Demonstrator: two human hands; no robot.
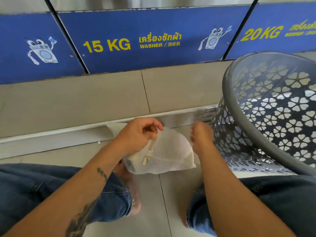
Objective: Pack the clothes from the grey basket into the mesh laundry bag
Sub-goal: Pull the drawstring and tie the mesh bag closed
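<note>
A white mesh laundry bag (pixel 168 154) hangs low in the middle, just above the floor between my knees. My left hand (pixel 138 132) pinches its top edge, next to the cream drawstring (pixel 150 147). At the bag's right edge my right hand (pixel 201 135) has its fingers curled; whether they hold the mesh is hidden. The grey basket (pixel 239 134), with flower-shaped holes, stands tilted at the right, touching distance from my right hand. I see no clothes inside it from here.
Blue panels of washers marked 15 KG (pixel 106 46) and 20 KG (pixel 261 33) run along the back above a beige plinth (pixel 85 100). Grey floor tiles (pixel 153 194) lie below. My jeans-clad knees (pixel 34 189) frame the bag on both sides.
</note>
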